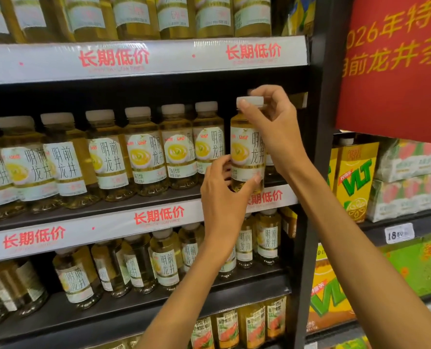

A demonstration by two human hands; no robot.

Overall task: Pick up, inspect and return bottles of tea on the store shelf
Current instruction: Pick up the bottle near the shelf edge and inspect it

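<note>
Bottled green tea [247, 149], pale gold under a white cap [250, 101], stands upright between a shopper's two bare hands at the right end of a supermarket shelf [88, 210]. The right hand [272, 122] comes down from about one o'clock of the bottle, thumb and fingers pinched round the cap, a grip that steadies the top and lets the bottle turn. The left hand [222, 190] rises from seven o'clock, its fingers curled round the base to take the weight. The printed label faces the shopper, a likely sign that the inspection is in hand. Whether the base touches the shelf or hangs just clear of it cannot be told, since the left hand hides the foot.

At nine o'clock, a row of matching bottles [144, 149] fills the same shelf, labels forward; the held bottle sits at the end of that row, just beside the last one, so returning it looks a short move. Red-lettered price strips [159, 215] run along the shelf edges. At three o'clock, beyond a dark upright, stand yellow drink cartons [355, 180] beneath a red sign [395, 71].
</note>
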